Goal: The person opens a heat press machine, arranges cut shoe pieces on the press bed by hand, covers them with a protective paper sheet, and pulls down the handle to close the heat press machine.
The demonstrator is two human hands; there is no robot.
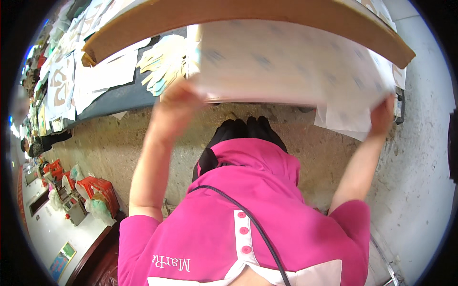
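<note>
A wide, thin white sheet (276, 62) with faint dark printed marks stretches between my two hands and is smeared by motion. My left hand (180, 104) is closed on its near left corner. At the near right corner my right hand (383, 116), also blurred, is closed round the edge. A loose translucent flap (341, 120) of the sheet hangs below the table's front edge, beside my right hand. Just beyond my left hand lies a pile of cream and pale blue cut pieces (164, 62).
A long brown board edge (248, 13) crosses above the dark worktable (121, 99). White sheets (112, 71) and patterned pieces (61, 86) cover the table's left. A pale wall (427, 124) stands at right. Red crates (98, 188) and another person (36, 147) are at left.
</note>
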